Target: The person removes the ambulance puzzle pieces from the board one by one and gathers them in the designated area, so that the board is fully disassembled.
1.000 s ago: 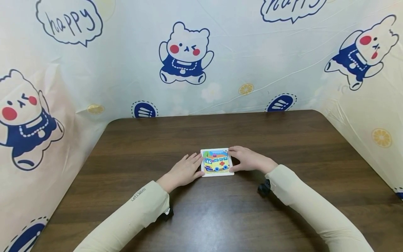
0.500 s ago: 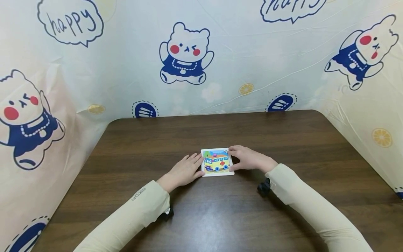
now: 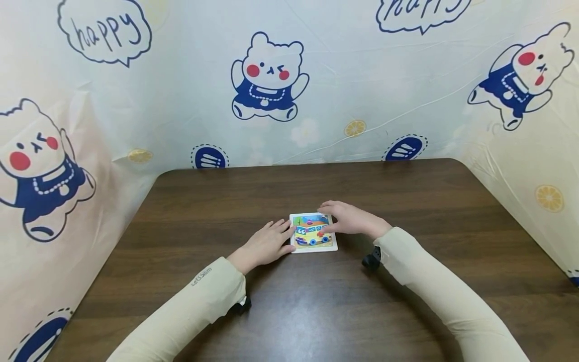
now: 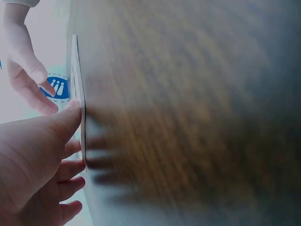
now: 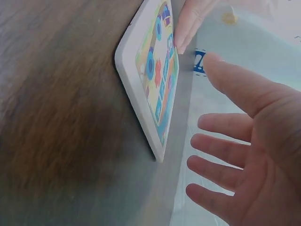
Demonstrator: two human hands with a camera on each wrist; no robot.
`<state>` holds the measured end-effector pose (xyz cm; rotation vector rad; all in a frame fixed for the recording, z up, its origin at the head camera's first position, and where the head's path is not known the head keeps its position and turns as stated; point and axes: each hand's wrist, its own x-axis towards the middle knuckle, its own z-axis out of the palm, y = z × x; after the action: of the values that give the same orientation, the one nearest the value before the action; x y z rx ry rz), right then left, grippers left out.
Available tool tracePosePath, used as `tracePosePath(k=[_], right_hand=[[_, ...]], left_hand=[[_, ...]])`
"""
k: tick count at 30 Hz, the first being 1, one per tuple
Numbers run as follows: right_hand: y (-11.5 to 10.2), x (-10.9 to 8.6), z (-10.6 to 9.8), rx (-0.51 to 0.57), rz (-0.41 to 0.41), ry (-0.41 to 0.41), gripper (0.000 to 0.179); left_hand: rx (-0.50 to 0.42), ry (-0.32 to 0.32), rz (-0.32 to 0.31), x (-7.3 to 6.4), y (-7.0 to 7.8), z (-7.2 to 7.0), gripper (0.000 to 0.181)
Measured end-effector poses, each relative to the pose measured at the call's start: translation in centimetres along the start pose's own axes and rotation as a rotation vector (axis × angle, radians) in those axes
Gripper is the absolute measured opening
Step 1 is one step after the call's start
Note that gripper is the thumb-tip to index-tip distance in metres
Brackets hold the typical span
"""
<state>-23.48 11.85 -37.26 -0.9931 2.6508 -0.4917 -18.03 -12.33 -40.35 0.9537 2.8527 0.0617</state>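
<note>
A small flat picture board with a white rim and a yellow cartoon ambulance lies on the brown wooden table. My left hand rests at its left edge, fingers fairly straight, thumb at the near corner; in the left wrist view the thumb and fingertips meet the board's thin edge. Over the board's right part hovers my right hand, hiding its upper right corner from the head. The right wrist view shows the right hand's fingers spread and apart from the board, holding nothing.
The dark wooden table extends around the board on every side. Behind and beside it hangs a pale curtain printed with bears and lettering. A black wrist camera sits under the right sleeve.
My right hand has let go of the board's right edge, rising and shifting left over it. The left hand stays at the left edge, and the board lies almost where it was.
</note>
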Motion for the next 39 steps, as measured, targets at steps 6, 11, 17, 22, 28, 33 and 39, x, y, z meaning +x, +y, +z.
tracePosePath(k=[6, 11, 17, 22, 28, 33, 39], right_hand=[[-0.6, 1.1, 0.1, 0.014, -0.034, 0.02, 0.057], [-0.7, 2.2, 0.6, -0.008, -0.084, 0.03, 0.054], [-1.3, 3.2, 1.0, 0.005, -0.083, 0.014, 0.053], [-1.7, 3.9, 1.3, -0.002, -0.083, 0.0, 0.045], [-2.0, 4.4, 1.8, -0.013, -0.07, -0.006, 0.039], [-2.1, 4.7, 2.0, -0.028, -0.046, -0.004, 0.038], [-2.2, 4.9, 2.1, -0.02, -0.025, -0.006, 0.034]], left_hand=[[0.017, -0.008, 0.012, 0.1, -0.1, -0.1, 0.058], [0.015, -0.007, 0.024, 0.1, -0.2, -0.3, 0.058], [0.013, -0.015, 0.019, 0.2, -0.1, -0.4, 0.059], [0.02, -0.019, 0.011, 0.2, 0.0, -0.3, 0.059], [-0.005, -0.022, 0.007, 0.0, 0.0, -0.4, 0.058], [-0.014, -0.024, 0.012, -0.2, 0.1, -0.5, 0.057], [-0.006, -0.016, 0.017, -0.1, 0.0, -0.3, 0.058]])
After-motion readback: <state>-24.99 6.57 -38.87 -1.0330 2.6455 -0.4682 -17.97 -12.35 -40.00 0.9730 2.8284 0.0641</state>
